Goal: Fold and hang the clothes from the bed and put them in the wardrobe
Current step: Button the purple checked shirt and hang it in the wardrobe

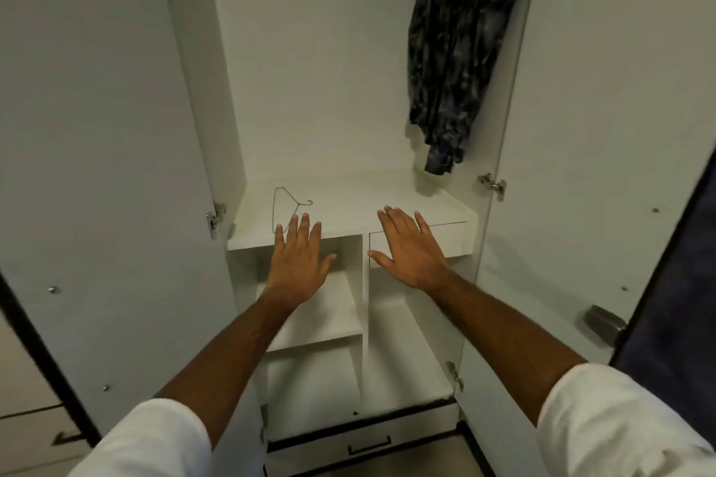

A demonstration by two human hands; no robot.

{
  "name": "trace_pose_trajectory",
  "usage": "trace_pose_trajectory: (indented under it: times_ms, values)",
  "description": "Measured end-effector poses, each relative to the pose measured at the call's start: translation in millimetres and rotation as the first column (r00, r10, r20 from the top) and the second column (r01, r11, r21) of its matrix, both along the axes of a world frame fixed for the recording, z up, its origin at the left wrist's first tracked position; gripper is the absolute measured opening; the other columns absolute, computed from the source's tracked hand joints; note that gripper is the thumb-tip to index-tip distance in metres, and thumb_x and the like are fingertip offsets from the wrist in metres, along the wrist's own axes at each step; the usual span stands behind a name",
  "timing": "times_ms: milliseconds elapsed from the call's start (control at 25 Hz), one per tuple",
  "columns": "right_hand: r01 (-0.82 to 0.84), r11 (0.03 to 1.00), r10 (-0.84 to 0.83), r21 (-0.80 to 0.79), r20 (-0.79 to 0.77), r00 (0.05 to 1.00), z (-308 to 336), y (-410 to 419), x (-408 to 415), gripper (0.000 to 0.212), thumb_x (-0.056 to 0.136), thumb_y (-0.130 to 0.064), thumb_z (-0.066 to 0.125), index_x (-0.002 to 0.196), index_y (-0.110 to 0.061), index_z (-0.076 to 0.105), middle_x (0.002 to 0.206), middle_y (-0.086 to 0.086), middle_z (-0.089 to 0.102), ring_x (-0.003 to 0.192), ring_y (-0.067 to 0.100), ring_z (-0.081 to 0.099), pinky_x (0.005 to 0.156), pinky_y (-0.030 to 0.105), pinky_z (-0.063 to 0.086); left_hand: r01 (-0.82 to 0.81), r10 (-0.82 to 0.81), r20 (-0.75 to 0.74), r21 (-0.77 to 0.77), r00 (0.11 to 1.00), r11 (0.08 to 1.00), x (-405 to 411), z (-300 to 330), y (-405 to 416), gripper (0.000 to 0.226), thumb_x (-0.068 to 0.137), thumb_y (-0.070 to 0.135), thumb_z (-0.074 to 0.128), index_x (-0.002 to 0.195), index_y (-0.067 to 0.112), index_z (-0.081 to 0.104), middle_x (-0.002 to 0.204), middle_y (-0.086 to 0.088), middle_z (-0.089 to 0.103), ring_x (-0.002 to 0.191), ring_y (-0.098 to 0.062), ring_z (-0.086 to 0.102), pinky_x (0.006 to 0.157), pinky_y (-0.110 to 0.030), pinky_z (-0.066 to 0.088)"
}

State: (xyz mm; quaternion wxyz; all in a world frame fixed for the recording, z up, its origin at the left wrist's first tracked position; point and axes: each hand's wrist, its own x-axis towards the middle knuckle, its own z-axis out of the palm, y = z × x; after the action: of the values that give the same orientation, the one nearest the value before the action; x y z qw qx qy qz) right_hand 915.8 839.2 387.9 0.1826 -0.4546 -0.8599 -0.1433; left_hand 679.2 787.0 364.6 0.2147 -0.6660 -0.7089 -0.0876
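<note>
- Wardrobe point(317, 70) is standing open in the middle of the frame, both doors swung wide to the left and right edges.
- Left hand point(298, 263) is reaching forward at centre, fingers straight and spread, holding nothing; its fingertips are lying over the front edge of the shelf point(348, 205).
- Right hand point(410, 248) is reaching just right of centre, also flat, spread and holding nothing, over the drawer point(457, 240) under the shelf.
- Hanger point(288, 207), a bare wire one, is lying on the shelf just above the left fingertips; whether they are touching it I cannot tell.
- Shirt point(461, 50), dark and patterned, is already hanging at the upper right inside the wardrobe.
- Bed and remaining clothes are lying out of view.
- Step in hand, as I judge it, is fetching a hanger for the next garment.
- Next move is likely calling for the left hand to close on the hanger and carry it to the bed.
</note>
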Motion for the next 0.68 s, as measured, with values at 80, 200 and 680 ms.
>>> trace_pose_trajectory:
  times_ms: [80, 200, 680]
  values:
    - [-0.050, 0.999, 0.050, 0.000, -0.008, 0.999, -2, 28, -12, 0.080, 0.102, -0.060, 0.039, 0.162, -0.012, 0.017, 0.168, 0.009, 0.020, 0.156, 0.025, 0.016, 0.127, 0.048, 0.004, -0.020, 0.020, 0.025, -0.008, 0.999, 1.000, -13, -6, 27, 0.076, 0.103, 0.061, 0.020, 0.161, 0.012, 0.012, 0.169, -0.015, 0.005, 0.156, -0.034, 0.000, 0.124, -0.053, 0.000]
    - [-0.116, 0.993, 0.117, -0.011, 0.019, 0.993, -16, 72, -30, 0.078, 0.102, -0.056, 0.041, 0.161, -0.011, 0.019, 0.168, 0.009, 0.020, 0.156, 0.025, 0.016, 0.127, 0.047, 0.002, -0.075, 0.076, 0.033, -0.044, 0.997, 0.996, -35, -23, 66, 0.072, 0.104, 0.056, 0.027, 0.159, 0.010, 0.021, 0.167, -0.017, 0.016, 0.155, -0.035, 0.010, 0.124, -0.053, 0.008]
    - [-0.289, 0.928, 0.316, -0.236, 0.085, 0.945, -58, 241, -120, 0.067, 0.104, -0.049, 0.045, 0.158, -0.014, 0.027, 0.167, 0.007, 0.024, 0.153, 0.024, 0.021, 0.126, 0.044, 0.007, -0.136, 0.186, 0.140, -0.304, 0.973, 0.943, -135, -59, 218, 0.051, 0.095, 0.037, 0.053, 0.138, 0.013, 0.041, 0.140, -0.007, 0.048, 0.129, -0.028, 0.046, 0.106, -0.049, 0.036]
